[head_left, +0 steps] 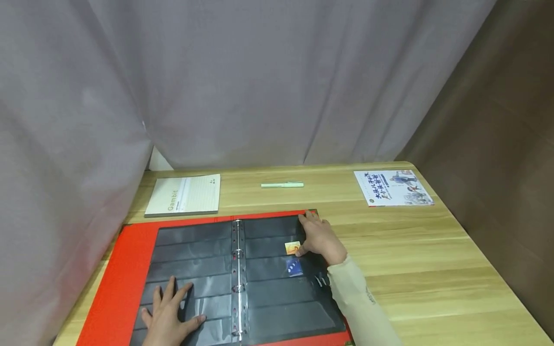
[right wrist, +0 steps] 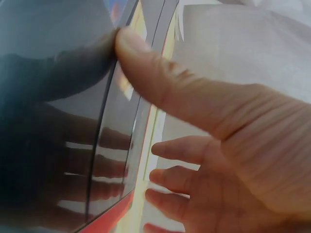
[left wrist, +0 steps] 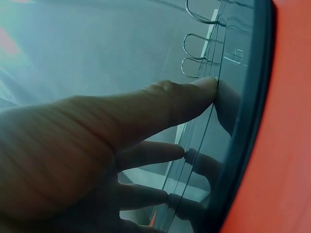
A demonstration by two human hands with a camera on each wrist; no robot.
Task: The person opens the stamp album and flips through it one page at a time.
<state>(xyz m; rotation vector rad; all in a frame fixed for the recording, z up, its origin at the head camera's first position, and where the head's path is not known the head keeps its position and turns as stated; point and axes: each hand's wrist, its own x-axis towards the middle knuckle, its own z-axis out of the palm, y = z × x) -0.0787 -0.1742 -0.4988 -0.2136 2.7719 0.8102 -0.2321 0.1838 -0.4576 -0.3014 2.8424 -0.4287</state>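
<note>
A red ring binder (head_left: 108,274) lies spread flat, with black pocket pages on both sides of its metal rings (head_left: 238,288). My left hand (head_left: 166,317) rests on the lower part of the left page, fingers spread; in the left wrist view its thumb (left wrist: 165,104) touches the glossy sheet. At the upper right edge of the right page is my right hand (head_left: 322,240), its thumb (right wrist: 141,53) on the page and its other fingers extended toward the top corner. Beside that thumb sits a small yellow-orange stamp-like card (head_left: 291,247). A blue one (head_left: 294,267) is in the row below.
Behind the binder lie a Gambit notebook (head_left: 183,194) at the left and a pale green pen (head_left: 282,184) in the middle. A white illustrated booklet (head_left: 394,187) is at the far right of the wooden table (head_left: 433,269). Grey curtain (head_left: 259,86) hangs along the back.
</note>
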